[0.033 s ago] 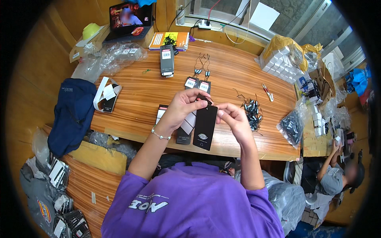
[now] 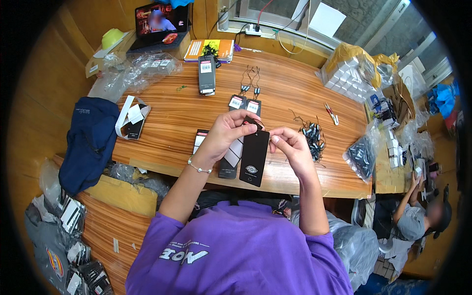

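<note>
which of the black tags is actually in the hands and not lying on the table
The long black tag with the small oval emblem near its lower end. The left hand and right hand hold it by its top, while the two small tags lie flat further back.

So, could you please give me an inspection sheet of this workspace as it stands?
Surface: wooden table, crowded.
Job's things: black hang tag held upright above the table edge; more tags beyond it.
Clutter: pile of black strings, clear bags, navy cap, white boxes.
Grips: left hand pinches the tag's top; right hand at its upper corner.
Cables: power strip by the window.
Surroundings: laptop; a seated person at right.
</note>
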`<move>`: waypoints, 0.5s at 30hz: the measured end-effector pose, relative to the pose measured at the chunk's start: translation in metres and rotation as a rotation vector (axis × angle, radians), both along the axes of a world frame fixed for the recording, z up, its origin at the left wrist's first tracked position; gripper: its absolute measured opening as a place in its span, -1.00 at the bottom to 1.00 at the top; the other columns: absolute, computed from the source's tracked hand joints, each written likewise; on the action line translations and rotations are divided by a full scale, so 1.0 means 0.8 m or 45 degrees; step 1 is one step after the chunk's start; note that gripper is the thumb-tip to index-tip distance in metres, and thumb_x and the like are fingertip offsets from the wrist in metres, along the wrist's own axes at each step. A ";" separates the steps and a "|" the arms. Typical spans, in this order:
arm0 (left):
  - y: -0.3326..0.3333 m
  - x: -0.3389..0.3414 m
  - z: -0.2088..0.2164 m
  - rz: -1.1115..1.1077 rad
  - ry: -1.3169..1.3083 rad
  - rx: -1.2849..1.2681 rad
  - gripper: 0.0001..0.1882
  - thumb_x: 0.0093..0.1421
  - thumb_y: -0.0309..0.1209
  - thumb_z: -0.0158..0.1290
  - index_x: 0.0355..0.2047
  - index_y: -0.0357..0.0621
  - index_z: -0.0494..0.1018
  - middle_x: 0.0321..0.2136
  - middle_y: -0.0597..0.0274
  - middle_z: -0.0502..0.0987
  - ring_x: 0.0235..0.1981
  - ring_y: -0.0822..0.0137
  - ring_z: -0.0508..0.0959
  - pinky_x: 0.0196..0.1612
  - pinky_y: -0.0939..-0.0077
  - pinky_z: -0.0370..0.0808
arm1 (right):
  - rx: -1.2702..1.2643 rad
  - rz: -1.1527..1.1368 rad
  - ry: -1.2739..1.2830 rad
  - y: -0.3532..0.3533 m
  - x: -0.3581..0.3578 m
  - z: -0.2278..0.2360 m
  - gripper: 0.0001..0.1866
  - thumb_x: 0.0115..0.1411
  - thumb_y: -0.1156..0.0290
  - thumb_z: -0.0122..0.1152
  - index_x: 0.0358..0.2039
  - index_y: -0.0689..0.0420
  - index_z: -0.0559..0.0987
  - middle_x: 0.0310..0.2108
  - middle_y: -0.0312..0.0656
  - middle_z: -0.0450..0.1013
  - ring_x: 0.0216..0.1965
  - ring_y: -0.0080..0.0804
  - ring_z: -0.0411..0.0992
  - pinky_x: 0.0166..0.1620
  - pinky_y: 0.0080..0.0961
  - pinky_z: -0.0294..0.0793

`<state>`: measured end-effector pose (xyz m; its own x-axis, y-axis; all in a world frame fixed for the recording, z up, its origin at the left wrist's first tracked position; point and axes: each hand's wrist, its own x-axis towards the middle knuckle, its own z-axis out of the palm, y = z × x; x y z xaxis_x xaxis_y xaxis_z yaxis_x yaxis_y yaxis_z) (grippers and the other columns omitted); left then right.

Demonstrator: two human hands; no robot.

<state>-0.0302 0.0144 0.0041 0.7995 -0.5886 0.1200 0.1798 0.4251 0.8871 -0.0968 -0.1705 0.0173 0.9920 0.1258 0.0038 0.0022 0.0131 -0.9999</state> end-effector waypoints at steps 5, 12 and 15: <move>0.000 -0.003 -0.012 0.002 0.028 -0.038 -0.81 0.06 -0.58 0.05 -0.27 -0.26 0.43 -0.38 0.27 0.52 -0.33 0.56 0.48 -0.22 0.72 0.40 | -0.084 -0.007 -0.034 0.001 -0.010 0.013 -0.78 0.17 0.50 -0.01 -0.16 0.25 0.42 -0.59 -0.38 0.33 -0.51 -0.68 0.28 -0.38 -0.72 0.28; -0.006 -0.001 -0.015 0.096 -0.012 0.016 -0.82 0.06 -0.59 0.04 -0.28 -0.25 0.40 -0.38 0.21 0.53 -0.33 0.48 0.51 -0.20 0.65 0.42 | -0.335 -0.139 -0.200 -0.010 -0.004 -0.006 -0.83 0.16 0.49 0.03 -0.25 0.26 0.49 -0.62 -0.41 0.26 -0.56 -0.75 0.17 -0.48 -0.72 0.21; -0.013 -0.010 -0.019 0.108 0.048 0.002 -0.83 0.06 -0.61 0.02 -0.29 -0.25 0.40 -0.39 0.19 0.53 -0.33 0.47 0.51 -0.20 0.63 0.43 | -0.465 -0.028 -0.015 -0.001 -0.005 -0.006 -0.76 0.13 0.44 0.08 -0.19 0.25 0.48 -0.60 -0.36 0.38 -0.51 -0.70 0.28 -0.43 -0.72 0.28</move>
<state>-0.0381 0.0044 -0.0112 0.8505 -0.5185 0.0882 0.1760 0.4386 0.8813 -0.1005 -0.1715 0.0129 0.9947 0.0998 -0.0261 0.0100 -0.3452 -0.9385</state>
